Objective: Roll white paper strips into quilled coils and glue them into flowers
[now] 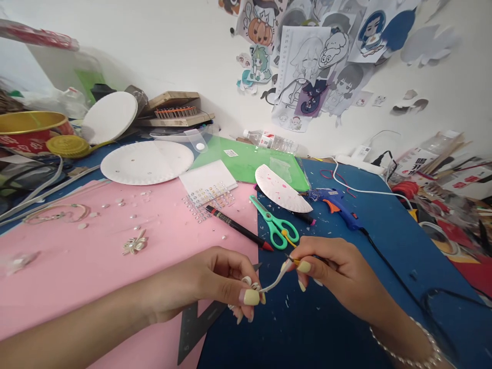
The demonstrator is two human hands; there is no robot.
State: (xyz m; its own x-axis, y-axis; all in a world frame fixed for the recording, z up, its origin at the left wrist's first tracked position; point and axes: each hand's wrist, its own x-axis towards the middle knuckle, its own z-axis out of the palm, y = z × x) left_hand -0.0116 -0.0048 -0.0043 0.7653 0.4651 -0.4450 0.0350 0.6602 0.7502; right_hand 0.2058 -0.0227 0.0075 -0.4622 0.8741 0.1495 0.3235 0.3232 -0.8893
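My left hand (226, 287) pinches a small white looped flower piece (250, 282) between thumb and fingers; part of it is hidden. From it a narrow white strip (275, 280) runs up to my right hand (326, 266). There, the fingers close around a thin tool with a dark tip and a yellow-orange part (295, 261), which touches the strip's end. Just beyond the hands lie green-handled scissors (274, 223) and a black marker (238, 227) with a red end. A finished-looking white flower with a pearly centre (134, 243) rests on the pink sheet to the left.
Beneath are a pink sheet (161, 287) and a blue tabletop (384, 307). A grey ruler (196, 328) lies under my left hand. Farther off are a blue glue gun (334, 201) with its black cord, a cut paper plate (282, 190), a whole plate (148, 160), and gem stickers (207, 202).
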